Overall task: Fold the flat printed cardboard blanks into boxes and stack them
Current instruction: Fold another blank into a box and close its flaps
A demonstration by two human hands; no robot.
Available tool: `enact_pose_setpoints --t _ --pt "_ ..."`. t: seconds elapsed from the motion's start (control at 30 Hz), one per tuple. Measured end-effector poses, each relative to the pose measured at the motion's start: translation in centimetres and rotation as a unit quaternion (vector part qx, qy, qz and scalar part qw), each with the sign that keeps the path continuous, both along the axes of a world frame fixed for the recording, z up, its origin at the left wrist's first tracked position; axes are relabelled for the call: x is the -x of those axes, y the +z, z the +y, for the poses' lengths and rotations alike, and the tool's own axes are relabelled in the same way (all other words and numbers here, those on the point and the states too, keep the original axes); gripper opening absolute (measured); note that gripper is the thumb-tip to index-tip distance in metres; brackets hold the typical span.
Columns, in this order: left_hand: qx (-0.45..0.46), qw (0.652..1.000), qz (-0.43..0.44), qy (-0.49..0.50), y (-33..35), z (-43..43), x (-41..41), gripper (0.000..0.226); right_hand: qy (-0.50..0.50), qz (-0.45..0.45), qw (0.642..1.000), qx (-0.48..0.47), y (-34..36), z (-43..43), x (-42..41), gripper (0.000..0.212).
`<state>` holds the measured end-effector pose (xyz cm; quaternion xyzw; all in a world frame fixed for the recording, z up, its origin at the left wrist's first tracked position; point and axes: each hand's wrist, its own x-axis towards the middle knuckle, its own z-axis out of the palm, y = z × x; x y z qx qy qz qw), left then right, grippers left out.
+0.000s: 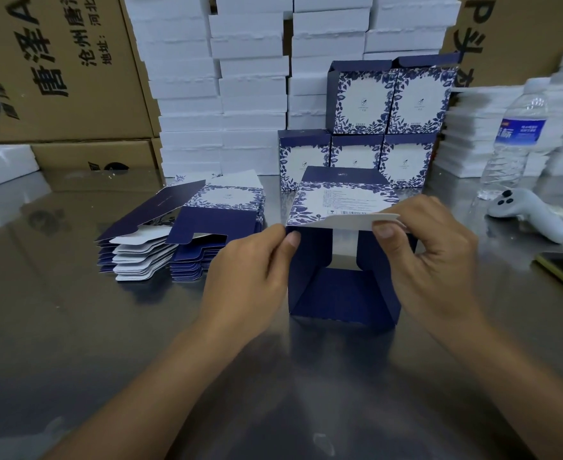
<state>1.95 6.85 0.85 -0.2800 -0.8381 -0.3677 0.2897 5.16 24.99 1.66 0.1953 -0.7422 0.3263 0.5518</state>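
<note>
— Both hands near the lens: gripping what?
— Left hand point(250, 260) pinches the box point(340, 293) at its left edge, fingers point(291, 239) curled. Right hand point(429, 257) pinches its white flap point(350, 222).
— And the box?
— It stands on the table point(74, 327), its blue inside showing. Five folded boxes point(386, 104) are stacked behind it, and blanks point(187, 234) are piled to its left.

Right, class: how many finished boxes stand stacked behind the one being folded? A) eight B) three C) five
C: behind the half-folded box, the finished boxes form a bottom row of three with two more on top.
</note>
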Motion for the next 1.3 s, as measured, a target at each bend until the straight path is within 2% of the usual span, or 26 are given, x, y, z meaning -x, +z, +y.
enact_pose_setpoints --t 0.1,0.27,0.4,0.7,0.93,1.07,1.17,1.3 --pt "-0.002 1.000 -0.001 -0.002 0.0 0.0 0.0 0.039 -0.007 -0.004 1.000 0.000 -0.1 0.1 0.0 0.047" --pt "-0.017 1.000 -0.012 -0.008 -0.1 0.0 0.2 0.040 -0.016 -0.004 1.000 0.000 -0.1 0.0 0.1 0.045" --pt "0.024 0.999 0.037 0.032 0.1 -0.2 0.1 0.040 -0.014 0.003 1.000 0.001 -0.3 0.0 0.1 0.050" --pt "0.039 0.990 0.121 0.052 0.5 -0.6 0.2 0.032 -0.005 0.013 1.000 -0.001 -0.3 -0.1 0.0 0.056" --pt "0.018 0.996 0.077 0.033 0.5 -0.5 0.2 0.037 -0.020 0.016 1.000 -0.010 -0.2 0.0 0.0 0.059" --pt "0.016 1.000 0.013 0.017 0.1 -0.2 0.3 0.041 -0.010 -0.001 1.000 0.003 -0.3 0.1 0.0 0.057" --pt "0.048 0.998 -0.047 0.013 -0.4 -0.3 0.5 0.039 -0.009 -0.017 1.000 0.011 -0.4 0.2 0.0 0.057" --pt "0.070 0.996 -0.056 0.012 -0.8 -0.4 0.8 0.043 -0.012 -0.028 0.999 0.011 -0.4 0.3 -0.1 0.058"
